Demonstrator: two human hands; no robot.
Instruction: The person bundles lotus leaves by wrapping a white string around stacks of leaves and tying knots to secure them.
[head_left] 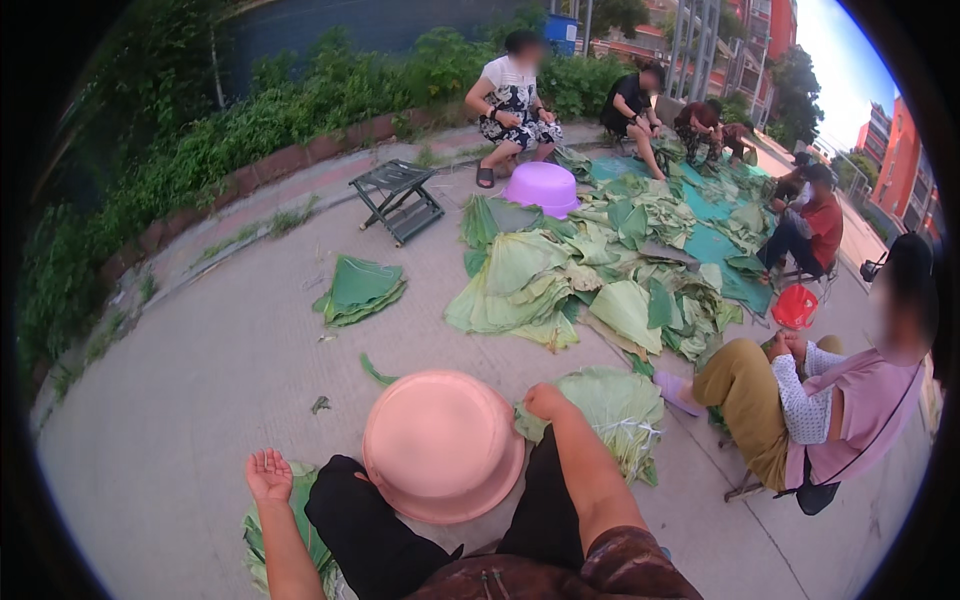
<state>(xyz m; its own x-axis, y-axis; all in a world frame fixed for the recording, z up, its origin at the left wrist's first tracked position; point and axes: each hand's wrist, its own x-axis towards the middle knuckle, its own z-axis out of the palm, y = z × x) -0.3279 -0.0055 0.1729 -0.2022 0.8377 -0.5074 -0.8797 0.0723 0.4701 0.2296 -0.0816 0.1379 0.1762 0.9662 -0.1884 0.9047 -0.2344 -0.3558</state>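
Observation:
An upturned pink plastic basin (440,430) stands between my knees, its flat base facing up. My left hand (269,474) is held out to the left of the basin, palm up, fingers loosely apart and nothing in it. Under that forearm lies a stack of green leaves (305,515). Just past the basin's right rim, my right hand (543,400) is closed, fingers curled under; whatever they may hold is hidden. Beside and beneath it rests a bundle of large pale green leaves (610,405) with whitish string around its stem end.
A big heap of leaves (530,270) spreads ahead over a teal sheet (710,205). Nearby are a leaf stack (360,290), a folding stool (396,195) and a purple basin (541,188). One person (840,410) sits close on my right; several others sit around the heap.

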